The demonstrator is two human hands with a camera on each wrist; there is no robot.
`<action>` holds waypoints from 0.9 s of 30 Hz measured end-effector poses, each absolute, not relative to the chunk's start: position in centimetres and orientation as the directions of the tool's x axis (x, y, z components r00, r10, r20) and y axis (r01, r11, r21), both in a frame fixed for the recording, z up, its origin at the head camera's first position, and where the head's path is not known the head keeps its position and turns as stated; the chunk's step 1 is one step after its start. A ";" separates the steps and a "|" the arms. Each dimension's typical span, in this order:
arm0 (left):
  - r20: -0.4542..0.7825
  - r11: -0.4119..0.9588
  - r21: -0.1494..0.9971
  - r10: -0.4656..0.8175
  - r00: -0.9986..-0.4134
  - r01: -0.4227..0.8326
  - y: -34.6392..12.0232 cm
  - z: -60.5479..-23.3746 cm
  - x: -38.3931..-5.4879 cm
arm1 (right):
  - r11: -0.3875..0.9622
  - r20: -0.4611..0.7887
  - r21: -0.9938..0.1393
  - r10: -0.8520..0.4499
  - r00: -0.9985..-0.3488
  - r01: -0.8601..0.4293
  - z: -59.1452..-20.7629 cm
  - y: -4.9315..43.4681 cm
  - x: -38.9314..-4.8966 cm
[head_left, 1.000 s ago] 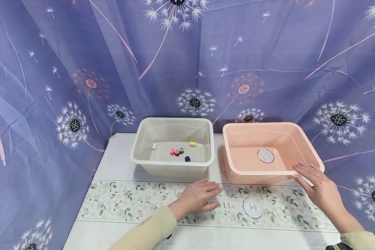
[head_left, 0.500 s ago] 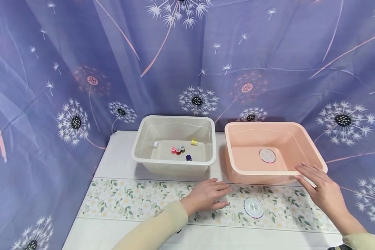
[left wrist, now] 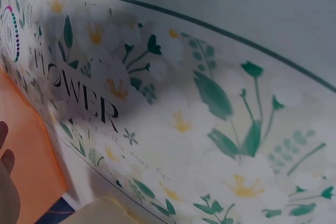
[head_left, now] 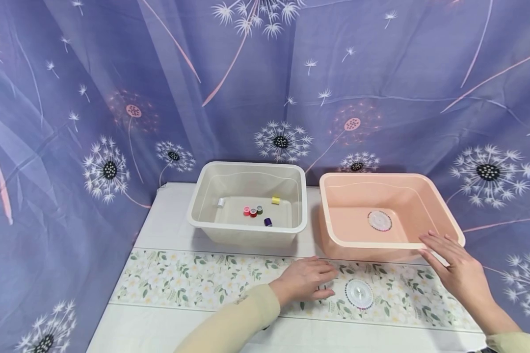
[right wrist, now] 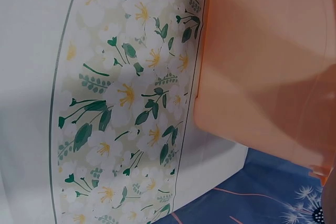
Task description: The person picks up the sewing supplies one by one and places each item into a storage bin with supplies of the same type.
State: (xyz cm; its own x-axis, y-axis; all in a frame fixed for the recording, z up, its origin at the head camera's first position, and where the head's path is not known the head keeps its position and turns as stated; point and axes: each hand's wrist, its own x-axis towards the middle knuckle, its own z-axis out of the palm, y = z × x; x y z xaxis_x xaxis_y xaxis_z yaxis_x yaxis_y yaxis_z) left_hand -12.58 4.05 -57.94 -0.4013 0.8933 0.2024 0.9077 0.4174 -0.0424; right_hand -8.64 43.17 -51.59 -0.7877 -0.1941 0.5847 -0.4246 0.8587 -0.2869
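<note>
My left hand [head_left: 306,280] is over the floral strip, its fingers extended toward a round wheel of ball-head pins [head_left: 359,294] on the table, with a small gap between them. Two of its fingertips [left wrist: 6,153] show at the edge of the left wrist view. With straight fingers, my right hand [head_left: 457,267] touches the front right rim of a peach plastic basin [head_left: 371,243]. A second pin wheel [head_left: 380,221] lies on that basin's floor. To the left stands a beige basin [head_left: 247,226] with several thread spools inside, among them a yellow spool [head_left: 276,200] and a dark blue spool [head_left: 268,222].
Both basins stand side by side at the back of a white table [head_left: 168,321]. A purple curtain [head_left: 229,132] with dandelion prints hangs right behind them and along the left side. A printed floral band [head_left: 181,279] crosses the table in front of the basins.
My left hand has slid to the right, closer to the pin wheel on the table. My right hand stays at the peach basin's rim. The head view has shifted slightly.
</note>
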 end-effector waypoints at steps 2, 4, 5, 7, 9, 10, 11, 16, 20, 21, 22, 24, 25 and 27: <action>0.204 0.409 -0.041 0.897 -0.393 0.912 4.4 -58.1 -12.6 | 0.859 0.581 -0.290 -0.191 -0.791 -0.421 -51.6 43.1 -8.6; 0.205 0.402 -0.048 0.900 -0.385 0.915 4.8 -58.2 -12.5 | 0.861 0.576 -0.293 -0.189 -0.795 -0.416 -51.6 43.1 -8.5; 0.207 0.398 -0.058 0.902 -0.379 0.916 5.0 -58.3 -12.5 | 0.860 0.576 -0.297 -0.185 -0.796 -0.415 -51.6 43.0 -8.5; 0.204 0.393 -0.065 0.905 -0.373 0.917 5.4 -58.5 -12.4 | 0.861 0.576 -0.298 -0.182 -0.797 -0.412 -51.6 43.0 -8.5; 0.194 0.393 -0.074 0.907 -0.373 0.917 5.7 -58.7 -12.3 | 0.862 0.573 -0.301 -0.179 -0.799 -0.409 -51.7 43.0 -8.5; 0.191 0.395 -0.079 0.907 -0.375 0.915 5.8 -58.8 -12.2 | 0.862 0.573 -0.301 -0.178 -0.800 -0.408 -51.7 43.0 -8.5; 0.190 0.397 -0.081 0.907 -0.377 0.914 5.9 -59.0 -12.1 | 0.863 0.572 -0.301 -0.177 -0.801 -0.406 -51.7 43.0 -8.5; 0.171 0.409 -0.069 0.903 -0.393 0.910 6.8 -59.7 -11.7 | 0.867 0.563 -0.300 -0.176 -0.807 -0.398 -51.6 42.9 -8.4; 0.132 0.423 -0.070 0.902 -0.412 0.904 7.5 -60.3 -11.4 | 0.866 0.562 -0.303 -0.176 -0.808 -0.399 -51.6 42.9 -8.4; 0.125 0.425 -0.070 0.901 -0.415 0.902 7.7 -60.5 -11.4 | 0.865 0.565 -0.301 -0.177 -0.806 -0.401 -51.5 43.0 -8.4; 0.121 0.427 -0.069 0.901 -0.417 0.902 7.9 -60.6 -11.4 | 0.864 0.569 -0.302 -0.177 -0.803 -0.404 -51.5 43.0 -8.4; 0.117 0.428 -0.065 0.900 -0.419 0.901 8.2 -60.8 -11.3 | 0.860 0.578 -0.301 -0.179 -0.796 -0.412 -51.5 43.1 -8.5; 0.114 0.431 -0.059 0.899 -0.422 0.901 8.3 -60.9 -11.3 | 0.858 0.579 -0.301 -0.181 -0.795 -0.415 -51.5 43.0 -8.5; 0.106 0.438 -0.047 0.896 -0.432 0.898 8.5 -61.0 -11.3 | 0.857 0.583 -0.303 -0.181 -0.792 -0.418 -51.5 43.1 -8.5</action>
